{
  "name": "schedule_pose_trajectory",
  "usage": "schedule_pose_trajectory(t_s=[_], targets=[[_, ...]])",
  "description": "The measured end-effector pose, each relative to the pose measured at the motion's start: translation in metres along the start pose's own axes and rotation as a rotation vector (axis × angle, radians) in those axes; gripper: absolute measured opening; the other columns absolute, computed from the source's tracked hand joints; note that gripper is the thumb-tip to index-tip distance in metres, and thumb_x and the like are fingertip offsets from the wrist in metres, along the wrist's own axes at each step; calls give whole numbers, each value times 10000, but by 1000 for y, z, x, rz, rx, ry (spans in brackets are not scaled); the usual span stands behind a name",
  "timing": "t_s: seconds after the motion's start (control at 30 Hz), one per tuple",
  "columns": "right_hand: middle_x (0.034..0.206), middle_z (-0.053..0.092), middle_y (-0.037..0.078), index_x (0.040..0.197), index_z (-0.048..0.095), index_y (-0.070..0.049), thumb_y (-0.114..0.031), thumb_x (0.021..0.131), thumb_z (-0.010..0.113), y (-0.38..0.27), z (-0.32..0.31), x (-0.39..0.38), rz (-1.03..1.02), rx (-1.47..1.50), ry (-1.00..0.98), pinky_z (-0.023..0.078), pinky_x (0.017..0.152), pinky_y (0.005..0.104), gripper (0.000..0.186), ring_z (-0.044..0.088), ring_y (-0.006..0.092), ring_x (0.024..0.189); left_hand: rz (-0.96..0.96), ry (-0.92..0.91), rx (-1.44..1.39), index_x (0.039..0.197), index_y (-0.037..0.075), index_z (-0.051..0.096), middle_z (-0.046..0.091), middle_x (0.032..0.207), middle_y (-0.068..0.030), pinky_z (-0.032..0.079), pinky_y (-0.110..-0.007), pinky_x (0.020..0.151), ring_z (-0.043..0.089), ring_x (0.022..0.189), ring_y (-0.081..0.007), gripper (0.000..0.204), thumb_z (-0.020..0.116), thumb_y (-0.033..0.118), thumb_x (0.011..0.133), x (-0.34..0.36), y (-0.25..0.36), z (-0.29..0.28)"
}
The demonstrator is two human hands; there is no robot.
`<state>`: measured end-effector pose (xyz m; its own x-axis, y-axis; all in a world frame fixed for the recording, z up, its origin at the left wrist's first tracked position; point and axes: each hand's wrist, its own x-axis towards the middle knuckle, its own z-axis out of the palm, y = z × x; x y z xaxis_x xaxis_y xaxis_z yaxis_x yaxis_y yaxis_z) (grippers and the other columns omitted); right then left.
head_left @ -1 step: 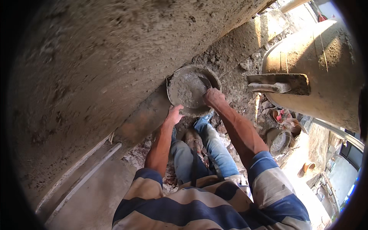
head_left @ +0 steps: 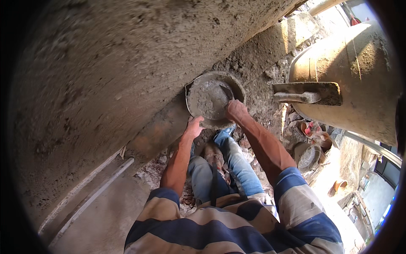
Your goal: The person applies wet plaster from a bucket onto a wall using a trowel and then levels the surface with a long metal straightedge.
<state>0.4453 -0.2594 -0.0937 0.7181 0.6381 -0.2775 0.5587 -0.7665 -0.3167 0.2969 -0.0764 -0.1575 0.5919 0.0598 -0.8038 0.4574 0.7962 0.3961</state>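
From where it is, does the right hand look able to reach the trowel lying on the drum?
Probably yes. The right hand sits at the pan rim, and nothing blocks the way to the trowel, though it means leaving the pan.

Wall [head_left: 105,76]: rough matt plaster. Pan [head_left: 211,99]: metal, caked w/ wet grey mortar. Float [head_left: 311,94]: mortar-crusted. Shirt [head_left: 237,228]: striped cloth. Jeans [head_left: 237,165]: denim, dusty.

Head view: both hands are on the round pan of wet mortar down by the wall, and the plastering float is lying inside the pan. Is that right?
Not quite. The head view shows the plastering float resting up on the big drum at the right, not inside the pan. The rest holds: the left hand and right hand are both on the round pan of wet mortar beside the wall.
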Motion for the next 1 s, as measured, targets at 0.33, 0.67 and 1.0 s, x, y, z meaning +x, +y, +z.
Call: schedule_pose_trajectory(t_s=[0.33,0.67,1.0], targets=[[606,582,118,893,573,-24,-164,944,352,-72,-156,-93,11,-228,-248,474,462,372,266,594,246,526,163,235,115,1127,91,404,499,1108,-126,513,-529,733,548,991,-304,441,570,81,719,-130,-19,-23],[656,615,155,809,609,-3,-255,918,421,-222,-103,-168,-322,-82,-539,523,575,408,333,627,261,587,82,479,273,1117,54,420,505,1032,-104,475,-418,700,514,926,-223,421,579,106,731,-276,-39,-100],[766,673,139,889,660,-80,-231,892,453,-304,-47,-183,-452,-252,-518,551,598,376,256,676,230,694,283,414,76,1043,-10,475,531,952,-88,443,-311,717,509,846,-169,352,582,48,713,-345,-36,-153]])
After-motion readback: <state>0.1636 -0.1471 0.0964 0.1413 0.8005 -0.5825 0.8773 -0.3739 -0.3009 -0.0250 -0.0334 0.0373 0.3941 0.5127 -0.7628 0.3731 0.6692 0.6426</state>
